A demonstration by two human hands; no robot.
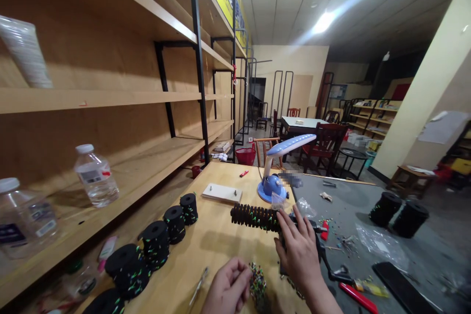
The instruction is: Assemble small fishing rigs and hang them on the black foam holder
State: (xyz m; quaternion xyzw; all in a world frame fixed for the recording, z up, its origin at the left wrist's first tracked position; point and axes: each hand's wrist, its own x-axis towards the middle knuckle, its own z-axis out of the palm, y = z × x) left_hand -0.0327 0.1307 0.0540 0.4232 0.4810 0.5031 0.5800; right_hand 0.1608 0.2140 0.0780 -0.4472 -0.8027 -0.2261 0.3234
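My right hand (300, 250) is closed around one end of a long black foam roll (253, 216) studded with small green and orange pins; it holds the roll level above the wooden bench (217, 245). My left hand (228, 287) sits low at the bottom edge, fingers curled beside a small heap of coloured pins (257, 282). What its fingers pinch, if anything, is hidden.
Several short black foam rolls (156, 243) line the bench's left side. A blue desk lamp (275, 176), a white block with pegs (222, 192), red-handled tools (358, 298) and two more rolls (399, 213) lie around. Water bottles (95, 176) stand on the left shelf.
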